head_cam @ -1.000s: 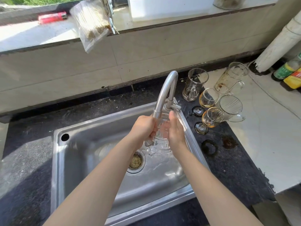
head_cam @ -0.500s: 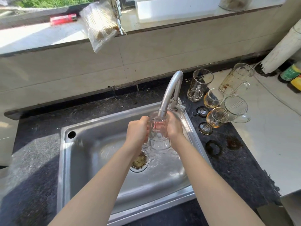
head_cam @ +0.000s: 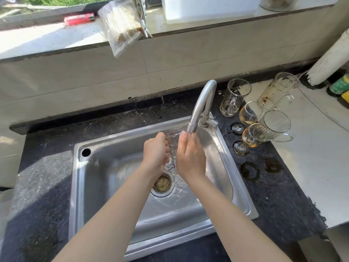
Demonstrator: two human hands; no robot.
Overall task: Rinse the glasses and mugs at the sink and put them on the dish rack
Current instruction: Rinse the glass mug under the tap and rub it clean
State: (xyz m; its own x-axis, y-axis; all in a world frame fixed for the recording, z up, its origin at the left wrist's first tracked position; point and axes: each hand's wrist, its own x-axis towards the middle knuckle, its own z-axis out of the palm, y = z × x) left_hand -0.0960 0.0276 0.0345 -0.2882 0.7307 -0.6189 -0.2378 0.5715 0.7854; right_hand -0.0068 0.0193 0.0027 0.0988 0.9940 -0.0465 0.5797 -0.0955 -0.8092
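Note:
A clear glass (head_cam: 172, 146) is under the running faucet (head_cam: 202, 104), over the steel sink (head_cam: 79, 186). My left hand (head_cam: 155, 152) grips its left side with curled fingers. My right hand (head_cam: 190, 157) lies against its right side, fingers fairly straight and pointing up to the spout. The hands hide most of the glass. On the counter right of the faucet stand a glass mug (head_cam: 235, 100), a tall stained mug (head_cam: 277, 90), a tumbler (head_cam: 276, 124) and two stemmed glasses (head_cam: 250, 112) (head_cam: 254, 135) with amber dregs.
Water pools round the drain strainer (head_cam: 162, 183). Dark ring stains (head_cam: 249, 170) mark the black counter right of the sink. A white pipe (head_cam: 332, 59) and bottles (head_cam: 340, 86) stand at the far right. A plastic bag (head_cam: 122, 29) and a red lighter (head_cam: 79, 18) lie on the sill.
The glass has turned between my hands under the stream. My right hand's fingers now lie straighter along it, and my head has shifted so the sink sits further right.

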